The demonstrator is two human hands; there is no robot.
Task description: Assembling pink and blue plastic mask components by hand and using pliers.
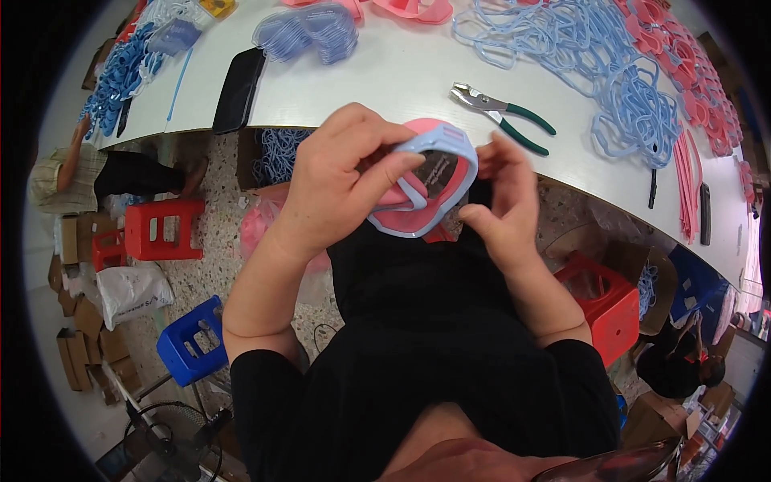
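Observation:
In front of my body, over the table's near edge, I hold up a swim mask with a light blue frame and a pink soft skirt. My left hand pinches its left side between thumb and fingers. Close by the mask's right edge is my right hand, thumb and fingers apart and somewhat blurred; no grip on the mask shows. Pliers with green handles lie beyond it on the white table. Further left is a stack of clear mask lenses.
A black phone lies at the table's edge. Light blue frames are heaped at the right, with pink mask parts beyond. Red stools and a blue stool stand below. Other people are at the sides.

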